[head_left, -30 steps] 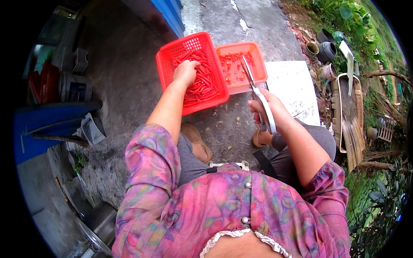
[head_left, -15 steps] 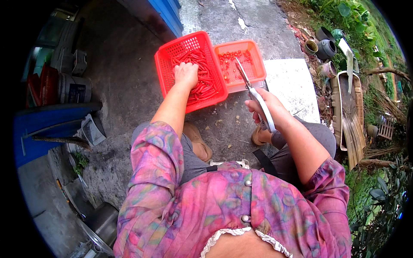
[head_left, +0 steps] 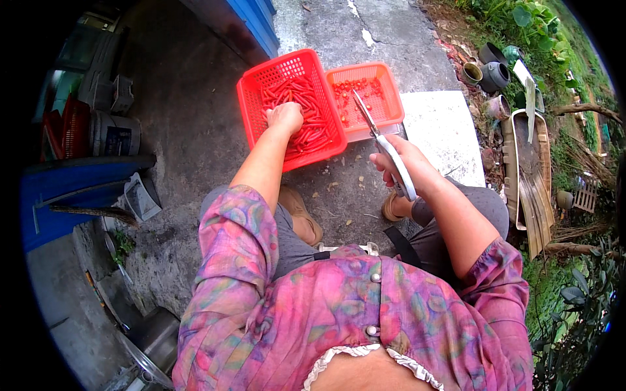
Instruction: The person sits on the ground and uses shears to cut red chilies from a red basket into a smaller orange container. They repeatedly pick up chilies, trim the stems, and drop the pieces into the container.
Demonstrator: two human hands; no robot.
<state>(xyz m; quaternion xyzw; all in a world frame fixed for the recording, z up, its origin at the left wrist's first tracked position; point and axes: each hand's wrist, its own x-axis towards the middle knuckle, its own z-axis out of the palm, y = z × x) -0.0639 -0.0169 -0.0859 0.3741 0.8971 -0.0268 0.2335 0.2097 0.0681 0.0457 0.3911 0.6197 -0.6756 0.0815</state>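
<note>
Red chilli peppers [head_left: 316, 124] fill much of a deep red plastic basket [head_left: 329, 81] in front of me. My left hand [head_left: 285, 118] is down among them at the basket's middle, its fingers curled and bent under. Whatever the fingertips pinch is hidden by the hand. On the right, a pair of scissors [head_left: 400, 168] with white handles is gripped in my right hand [head_left: 411, 159]. The blades point up and away, over the near part of a shallower orange-red basket [head_left: 388, 107]. Small red pieces [head_left: 366, 86] of chilli lie scattered in that second basket.
A white board [head_left: 443, 133] lies right of the baskets on grey concrete. Pots [head_left: 494, 76] and a long cream trough [head_left: 515, 169] line the planted right side. Leftward are a white bucket [head_left: 116, 133], a blue panel [head_left: 72, 195] and a dustpan [head_left: 140, 199].
My left hand has shifted slightly up and to the right within the chillies, and its shape is more bunched. The right hand and scissors have barely moved.
</note>
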